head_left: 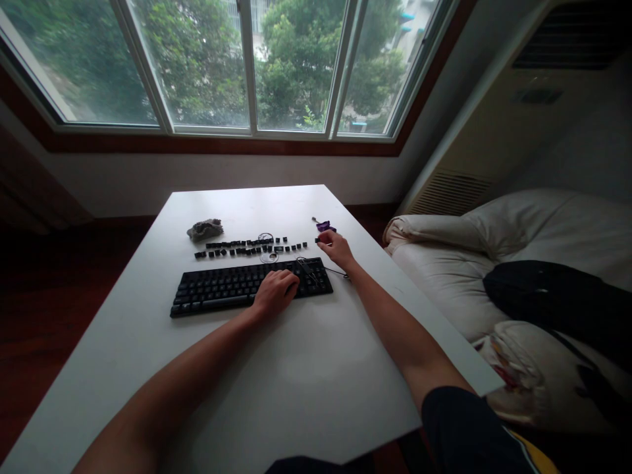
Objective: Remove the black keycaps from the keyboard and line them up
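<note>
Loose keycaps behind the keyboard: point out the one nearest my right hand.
The lone keycap at the row's far right end, right at the right hand's fingertips. The other keycaps all lie further left.

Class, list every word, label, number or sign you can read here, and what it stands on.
No text can be read anywhere.
Keyboard: key legends too small and dim to read.
Loose keycaps: legends too small to read.
Purple object: no marking discernible.

Keyboard (237,288) black, legends faint pale. Loose keycaps (249,247) black. Small tool (324,226) purple. Crumpled cloth (205,229) mottled grey. Surface (296,375) plain white. Bedding (533,224) off-white; garment (553,296) on it black. Sleeve (474,428) dark with a yellow stripe.
</note>
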A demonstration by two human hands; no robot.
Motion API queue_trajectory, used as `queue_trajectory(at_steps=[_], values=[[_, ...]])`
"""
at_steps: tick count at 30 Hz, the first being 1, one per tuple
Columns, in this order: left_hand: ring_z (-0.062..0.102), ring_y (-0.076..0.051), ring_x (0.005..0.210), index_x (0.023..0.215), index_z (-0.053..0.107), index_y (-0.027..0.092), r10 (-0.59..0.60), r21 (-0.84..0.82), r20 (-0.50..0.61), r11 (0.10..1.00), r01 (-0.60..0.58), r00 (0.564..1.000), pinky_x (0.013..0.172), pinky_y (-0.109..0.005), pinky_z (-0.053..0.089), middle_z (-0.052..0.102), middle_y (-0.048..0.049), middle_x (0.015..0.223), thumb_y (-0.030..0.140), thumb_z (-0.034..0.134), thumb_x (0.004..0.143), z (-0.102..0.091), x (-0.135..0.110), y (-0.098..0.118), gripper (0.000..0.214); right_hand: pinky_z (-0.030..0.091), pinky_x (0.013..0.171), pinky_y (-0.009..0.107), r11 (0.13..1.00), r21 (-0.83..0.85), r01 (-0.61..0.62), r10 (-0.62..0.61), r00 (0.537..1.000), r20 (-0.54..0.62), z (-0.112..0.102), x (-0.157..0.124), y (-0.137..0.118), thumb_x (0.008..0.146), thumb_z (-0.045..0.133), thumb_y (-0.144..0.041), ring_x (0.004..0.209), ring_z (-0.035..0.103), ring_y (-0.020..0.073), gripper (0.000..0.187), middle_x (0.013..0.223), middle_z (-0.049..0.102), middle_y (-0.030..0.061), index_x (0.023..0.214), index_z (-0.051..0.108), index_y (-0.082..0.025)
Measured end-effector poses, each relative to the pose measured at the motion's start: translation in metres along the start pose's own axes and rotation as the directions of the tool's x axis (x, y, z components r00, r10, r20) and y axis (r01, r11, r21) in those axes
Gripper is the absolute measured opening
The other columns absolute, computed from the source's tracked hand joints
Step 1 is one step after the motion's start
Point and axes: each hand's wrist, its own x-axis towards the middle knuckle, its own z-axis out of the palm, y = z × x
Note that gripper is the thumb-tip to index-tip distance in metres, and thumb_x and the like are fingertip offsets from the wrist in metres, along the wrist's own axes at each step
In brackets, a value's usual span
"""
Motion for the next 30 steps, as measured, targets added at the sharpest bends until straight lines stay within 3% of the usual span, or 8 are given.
queue_trajectory(at_steps=[10, 16, 22, 26, 30], values=[[0.061, -0.019, 0.092, 0.094, 0.067, 0.023, 0.021, 0.021, 0.018, 1.0, -0.021, 1.0, 0.085, -0.035, 0.042, 0.067, -0.005, 0.098, 0.023, 0.053, 0.094, -0.003, -0.001, 0.001, 0.014, 0.05, 0.075, 0.028, 0.975, -0.205, -0.084, 0.116, 0.982, 0.15, 0.023, 0.022, 0.032, 0.077, 0.07, -0.02, 0.076, 0.064, 0.0155, 0.017, 0.084, 0.071, 0.0028, 0.093, 0.071, -0.018], [0.059, -0.019, 0.093, 0.094, 0.066, 0.023, 0.053, 0.07, 0.041, 0.996, -0.055, 0.998, 0.085, -0.035, 0.04, 0.066, -0.0058, 0.099, 0.024, 0.05, 0.096, -0.004, -0.001, 0.002, 0.016, 0.047, 0.071, 0.027, 0.957, -0.282, -0.076, 0.117, 0.984, 0.132, 0.031, 0.027, 0.04, 0.077, 0.07, -0.024, 0.074, 0.06, 0.015, 0.019, 0.084, 0.068, 0.0036, 0.095, 0.073, -0.017], [0.058, -0.02, 0.093, 0.094, 0.066, 0.023, 0.078, 0.137, 0.049, 0.987, -0.084, 0.996, 0.084, -0.036, 0.04, 0.067, -0.0069, 0.098, 0.025, 0.047, 0.097, -0.012, -0.001, 0.006, 0.019, 0.047, 0.07, 0.027, 0.963, -0.256, -0.086, 0.117, 0.987, 0.11, 0.032, 0.025, 0.04, 0.077, 0.068, -0.022, 0.073, 0.06, 0.015, 0.027, 0.082, 0.068, 0.0027, 0.104, 0.07, -0.017], [0.058, -0.023, 0.094, 0.095, 0.067, 0.022, -0.017, 0.19, -0.025, 0.981, 0.022, 1.0, 0.085, -0.037, 0.042, 0.067, -0.0083, 0.097, 0.024, 0.049, 0.096, -0.029, 0.006, -0.004, 0.018, 0.05, 0.074, 0.029, 0.972, -0.194, -0.13, 0.151, 0.984, 0.098, 0.027, 0.021, 0.037, 0.078, 0.067, -0.02, 0.075, 0.062, 0.0157, 0.028, 0.084, 0.069, 0.0027, 0.106, 0.068, -0.018], [0.06, -0.023, 0.091, 0.093, 0.069, 0.022, -0.162, 0.225, -0.022, 0.961, 0.163, 0.987, 0.081, -0.035, 0.044, 0.069, -0.008, 0.095, 0.027, 0.054, 0.093, -0.057, 0.016, -0.035, 0.016, 0.052, 0.079, 0.033, 0.974, -0.117, -0.194, 0.202, 0.978, 0.06, 0.022, 0.012, 0.032, 0.081, 0.065, -0.023, 0.08, 0.065, 0.0174, 0.024, 0.088, 0.071, 0.0048, 0.104, 0.068, -0.019]])
